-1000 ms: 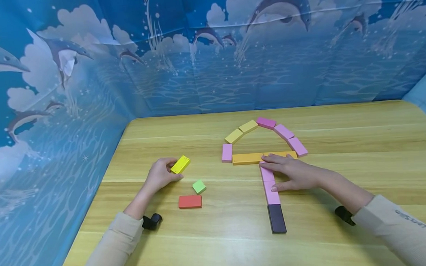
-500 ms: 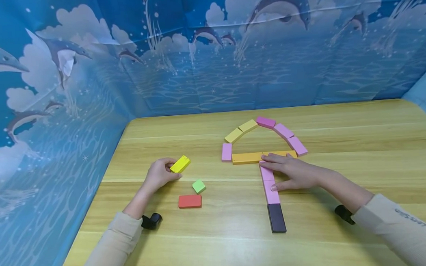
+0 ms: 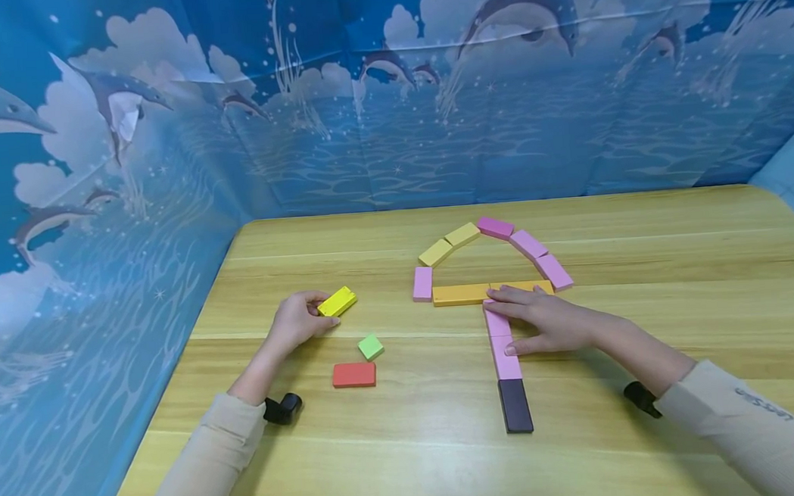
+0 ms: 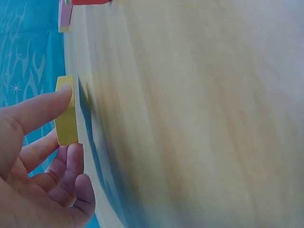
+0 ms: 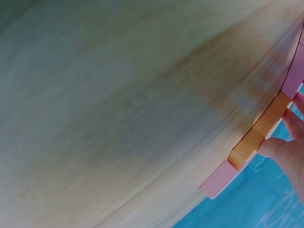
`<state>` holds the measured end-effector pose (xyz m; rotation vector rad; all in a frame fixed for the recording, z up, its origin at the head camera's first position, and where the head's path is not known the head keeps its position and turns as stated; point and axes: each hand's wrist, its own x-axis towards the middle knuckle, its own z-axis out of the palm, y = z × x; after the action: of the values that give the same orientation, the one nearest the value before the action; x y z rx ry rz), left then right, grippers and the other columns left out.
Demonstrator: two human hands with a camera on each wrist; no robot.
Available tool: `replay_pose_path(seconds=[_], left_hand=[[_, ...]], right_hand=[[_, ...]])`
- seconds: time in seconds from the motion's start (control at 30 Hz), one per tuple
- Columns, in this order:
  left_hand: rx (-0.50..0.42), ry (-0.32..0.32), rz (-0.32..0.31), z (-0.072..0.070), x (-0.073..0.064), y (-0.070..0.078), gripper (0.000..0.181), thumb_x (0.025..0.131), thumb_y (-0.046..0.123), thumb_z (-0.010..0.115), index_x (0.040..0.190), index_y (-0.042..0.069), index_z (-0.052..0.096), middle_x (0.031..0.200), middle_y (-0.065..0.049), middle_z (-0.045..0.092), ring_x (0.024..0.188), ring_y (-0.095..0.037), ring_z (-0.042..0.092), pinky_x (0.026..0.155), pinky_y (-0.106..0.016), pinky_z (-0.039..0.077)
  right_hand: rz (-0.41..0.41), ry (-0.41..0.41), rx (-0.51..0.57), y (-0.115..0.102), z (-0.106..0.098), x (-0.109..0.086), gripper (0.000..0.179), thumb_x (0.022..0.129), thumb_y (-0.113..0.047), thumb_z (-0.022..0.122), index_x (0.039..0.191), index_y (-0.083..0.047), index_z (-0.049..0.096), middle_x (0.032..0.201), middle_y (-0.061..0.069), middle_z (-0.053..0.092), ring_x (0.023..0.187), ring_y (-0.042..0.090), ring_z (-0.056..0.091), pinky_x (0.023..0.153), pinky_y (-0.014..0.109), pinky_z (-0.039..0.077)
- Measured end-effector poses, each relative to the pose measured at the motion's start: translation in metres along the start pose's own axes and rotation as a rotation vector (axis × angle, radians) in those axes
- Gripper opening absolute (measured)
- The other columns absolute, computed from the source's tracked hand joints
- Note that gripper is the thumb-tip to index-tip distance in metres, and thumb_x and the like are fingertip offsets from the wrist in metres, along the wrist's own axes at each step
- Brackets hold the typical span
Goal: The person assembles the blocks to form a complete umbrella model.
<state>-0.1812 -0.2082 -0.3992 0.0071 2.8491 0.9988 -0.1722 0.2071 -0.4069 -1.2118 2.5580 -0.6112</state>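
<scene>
In the head view my left hand (image 3: 297, 322) pinches a bright yellow block (image 3: 337, 302) by its near end, over the left of the table. The left wrist view shows the thumb on one side of this yellow block (image 4: 66, 118) and fingers on the other. My right hand (image 3: 551, 318) lies with fairly straight fingers across the orange blocks (image 3: 460, 296) and the pink blocks (image 3: 504, 358) of a stem below them. It partly covers both. A dark block (image 3: 515, 406) ends the stem. Above the orange row, an arch holds pink blocks (image 3: 423, 284) and pale yellow blocks (image 3: 463, 235).
Between the hands lie a small green block (image 3: 371, 347) and a red block (image 3: 354, 375), nearer the left hand. The wooden table (image 3: 417, 459) meets a blue dolphin-print curtain (image 3: 390, 142) at the back and left.
My left hand has shifted slightly, and the yellow block in it has turned a little and risen slightly in view. The right hand and the laid blocks look the same.
</scene>
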Motion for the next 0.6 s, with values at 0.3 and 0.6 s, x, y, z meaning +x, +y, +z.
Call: replay_pose_path(seconds=[0.3, 0.6], left_hand=[[-0.018, -0.006, -0.003, -0.002, 0.001, 0.005, 0.047, 0.076, 0.014, 0.078, 0.118, 0.001, 0.062, 0.103, -0.013, 0.061, 0.089, -0.024, 0.052, 0.071, -0.030, 0.044], [-0.042, -0.037, 0.085, -0.009, -0.001, 0.014, 0.049, 0.075, 0.014, 0.078, 0.119, 0.001, 0.061, 0.111, -0.014, 0.061, 0.093, -0.026, 0.056, 0.073, -0.034, 0.048]], right_hand=[[-0.010, 0.011, -0.005, 0.002, 0.001, 0.000, 0.072, 0.086, -0.045, 0.062, 0.141, -0.005, 0.039, 0.147, 0.019, 0.031, 0.134, 0.040, 0.024, 0.098, 0.069, 0.018], [0.008, 0.005, 0.004, 0.002, 0.001, 0.000, 0.073, 0.084, -0.044, 0.065, 0.142, -0.006, 0.039, 0.148, 0.017, 0.031, 0.135, 0.038, 0.024, 0.099, 0.068, 0.017]])
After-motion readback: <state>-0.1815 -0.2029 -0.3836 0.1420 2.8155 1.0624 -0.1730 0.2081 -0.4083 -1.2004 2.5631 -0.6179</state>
